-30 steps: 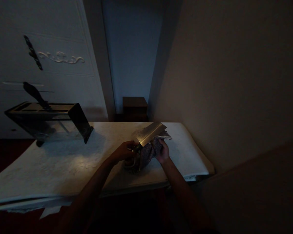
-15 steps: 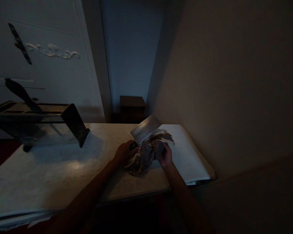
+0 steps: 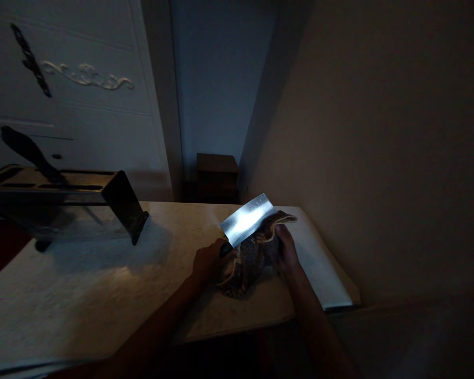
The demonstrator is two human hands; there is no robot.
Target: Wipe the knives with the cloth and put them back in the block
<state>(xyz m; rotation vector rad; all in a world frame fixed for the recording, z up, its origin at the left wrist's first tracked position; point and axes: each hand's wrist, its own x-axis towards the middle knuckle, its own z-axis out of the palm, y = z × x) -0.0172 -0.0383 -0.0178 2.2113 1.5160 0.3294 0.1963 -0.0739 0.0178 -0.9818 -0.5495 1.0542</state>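
My left hand (image 3: 210,261) is closed around the black handle of a cleaver (image 3: 248,220). Its broad blade points up and to the right and shines brightly. A crumpled dark cloth (image 3: 256,255) with pale edges lies bunched beneath and beside the blade. My right hand (image 3: 287,247) grips the cloth's right side, thumb on top; its other fingers are partly hidden by the fabric. The blade's lower edge meets or overlaps the cloth; whether it presses on it I cannot tell.
All this is over a pale tabletop (image 3: 114,295). At the left stands a knife block (image 3: 82,179) with clear sides and a dark-handled knife (image 3: 31,152) in it. A wall (image 3: 359,158) rises close on the right. A small brown cabinet (image 3: 217,164) stands beyond the far edge.
The cleaver's blade has turned to catch the light and now gleams. Both hands and the cloth appear slightly farther right and lower, partly as the view shifts.
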